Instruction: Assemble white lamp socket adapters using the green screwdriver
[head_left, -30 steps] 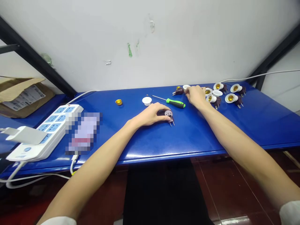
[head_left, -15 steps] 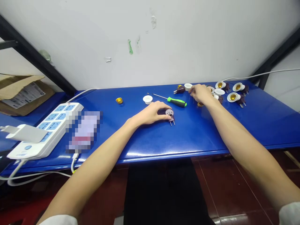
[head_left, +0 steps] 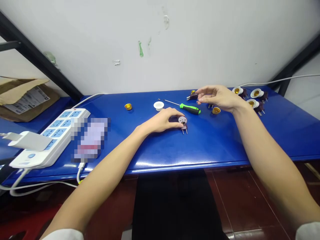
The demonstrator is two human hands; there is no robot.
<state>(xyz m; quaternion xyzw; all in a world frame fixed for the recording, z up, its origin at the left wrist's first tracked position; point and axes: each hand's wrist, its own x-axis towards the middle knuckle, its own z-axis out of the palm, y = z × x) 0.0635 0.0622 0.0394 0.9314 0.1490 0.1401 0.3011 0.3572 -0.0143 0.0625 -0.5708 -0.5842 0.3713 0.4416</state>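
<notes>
Screwdriver (head_left: 190,109) taken as reference. Just beyond its tip: specks (head_left: 159,99), too small to identify. Nearer the person: plug (head_left: 182,120), partly covered by the left hand (head_left: 162,121). To its right: second plug (head_left: 210,106), prongs visible, body hidden by the right hand (head_left: 220,97); that hand's grip contents indeterminable. Far left: phone (head_left: 91,138) pixelated, screen unreadable; box (head_left: 22,105) cut by the picture's edge.
</notes>
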